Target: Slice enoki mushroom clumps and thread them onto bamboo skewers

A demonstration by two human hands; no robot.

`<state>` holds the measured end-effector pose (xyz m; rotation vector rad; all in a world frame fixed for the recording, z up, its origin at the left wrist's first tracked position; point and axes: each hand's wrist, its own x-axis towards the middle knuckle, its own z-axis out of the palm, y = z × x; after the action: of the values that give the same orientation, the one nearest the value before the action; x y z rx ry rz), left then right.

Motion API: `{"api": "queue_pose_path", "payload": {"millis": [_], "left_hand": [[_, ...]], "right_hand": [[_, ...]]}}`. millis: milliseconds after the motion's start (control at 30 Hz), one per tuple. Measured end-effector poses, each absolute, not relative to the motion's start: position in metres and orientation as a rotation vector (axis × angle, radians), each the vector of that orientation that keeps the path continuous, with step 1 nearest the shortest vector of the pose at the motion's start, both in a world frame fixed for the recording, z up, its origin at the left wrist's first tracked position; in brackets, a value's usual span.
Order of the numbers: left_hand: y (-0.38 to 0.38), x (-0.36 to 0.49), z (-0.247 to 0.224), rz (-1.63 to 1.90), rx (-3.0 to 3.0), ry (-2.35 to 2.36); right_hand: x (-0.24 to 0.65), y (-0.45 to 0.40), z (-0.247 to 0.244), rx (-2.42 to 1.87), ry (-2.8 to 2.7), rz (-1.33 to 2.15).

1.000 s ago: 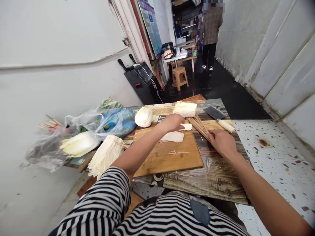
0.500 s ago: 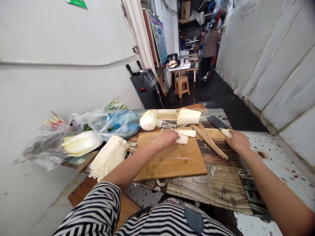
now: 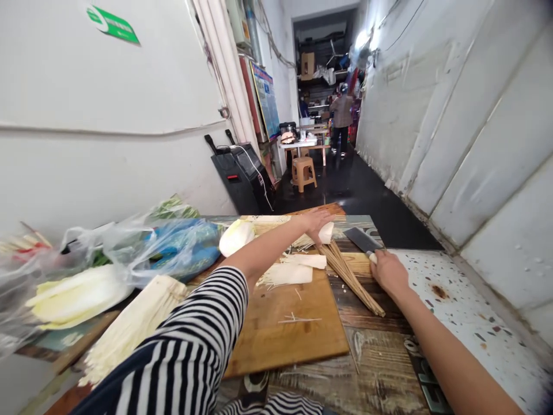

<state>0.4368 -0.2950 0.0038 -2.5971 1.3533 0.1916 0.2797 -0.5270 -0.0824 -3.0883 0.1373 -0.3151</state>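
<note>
While the right hand (image 3: 390, 274) curls round the pale handle of the cleaver (image 3: 361, 239), the left hand (image 3: 316, 223) reaches across, fingers partly spread over the enoki bundle (image 3: 327, 233) beyond the cutting board (image 3: 289, 346) — whether it grips cannot be told. Flat enoki slices (image 3: 294, 274) lie on the board's far part; bamboo skewers (image 3: 349, 276) lie between board and cleaver. Leftward are a second enoki bundle (image 3: 133, 328), a napa cabbage piece (image 3: 82, 294) and clear plastic bags (image 3: 125, 248). Tabletop lettering (image 3: 432, 383) is partly cut off — the green wall sign (image 3: 114, 26) and blue poster (image 3: 264, 101) are illegible.
</note>
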Motion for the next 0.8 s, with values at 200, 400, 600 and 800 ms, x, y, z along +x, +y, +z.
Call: {"api": "queue_pose_path", "payload": {"millis": [200,400,600,800], "left_hand": [[-0.305,0.467,-0.025,0.298,-2.664,1.501],[-0.29,0.471,-0.018,0.203,-2.738,1.501],[-0.263,0.459,0.006,-0.004,-2.835,1.401],[-0.256,0.44,0.039,-0.23,-2.873,1.319]], "right_hand": [[0.287,-0.52,-0.076,-3.026,0.078,-0.308],[0.252,-0.528,-0.057,-2.819,0.262,-0.451],[0.19,-0.514,-0.05,-1.706,0.407,-0.323],[0.16,-0.467,-0.053,-0.984,0.328,0.18]]}}
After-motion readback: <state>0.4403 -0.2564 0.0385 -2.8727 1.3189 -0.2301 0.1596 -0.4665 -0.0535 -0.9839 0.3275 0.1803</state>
